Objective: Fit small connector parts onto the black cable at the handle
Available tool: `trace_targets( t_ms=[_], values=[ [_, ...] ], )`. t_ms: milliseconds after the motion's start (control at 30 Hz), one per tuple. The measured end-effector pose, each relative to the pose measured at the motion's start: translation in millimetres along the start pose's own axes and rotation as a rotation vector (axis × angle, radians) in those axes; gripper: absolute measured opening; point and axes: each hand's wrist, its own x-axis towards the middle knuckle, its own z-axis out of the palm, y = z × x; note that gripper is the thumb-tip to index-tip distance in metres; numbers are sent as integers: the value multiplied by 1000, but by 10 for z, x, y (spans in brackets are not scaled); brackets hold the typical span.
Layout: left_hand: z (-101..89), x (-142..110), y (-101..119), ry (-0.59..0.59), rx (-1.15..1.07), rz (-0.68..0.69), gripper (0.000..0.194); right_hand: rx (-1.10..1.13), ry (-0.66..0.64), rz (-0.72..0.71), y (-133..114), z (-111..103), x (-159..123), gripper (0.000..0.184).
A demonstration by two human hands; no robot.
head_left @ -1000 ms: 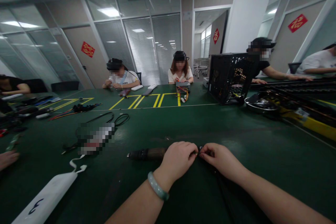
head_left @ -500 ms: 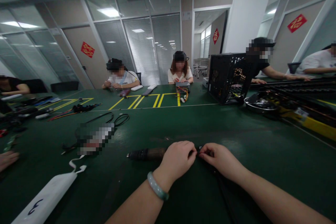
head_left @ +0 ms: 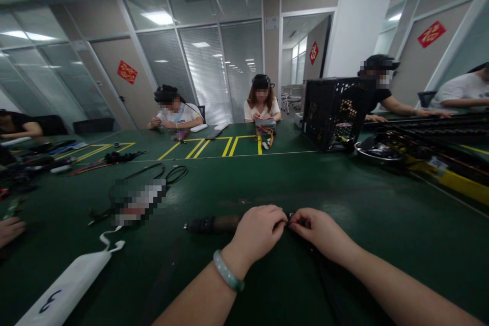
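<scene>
My left hand (head_left: 257,232) and my right hand (head_left: 319,232) meet low over the green table, their fingertips pinching a small black cable end (head_left: 290,220). Its thin black cable (head_left: 324,285) runs down from under my right hand towards me. The fingers hide most of the small end. Just left of my left hand lies a dark cylindrical tool with a ribbed black tip (head_left: 212,224), apparently untouched. A pale green bangle (head_left: 228,271) circles my left wrist.
A white strap-ended pouch (head_left: 64,285) lies at lower left, beyond it a blurred item with looped black cables (head_left: 137,202). A co-worker's hand (head_left: 9,231) enters at the left edge. A black perforated computer case (head_left: 332,114) stands at the far right; several people sit beyond.
My hands remain together on the cable end with no clear change in grip. The whole scene has shifted only slightly as my head moved.
</scene>
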Motion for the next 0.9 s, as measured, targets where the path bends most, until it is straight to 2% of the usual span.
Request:
trace_targets(
  t_ms=[167,900],
  values=[
    [12,-6,6,27,8,-47,13,-4,6,5,-5,0,-5,14],
    [21,-10,-8,14,1,-48,15,5,0,-4,9,7,7,14]
  ],
)
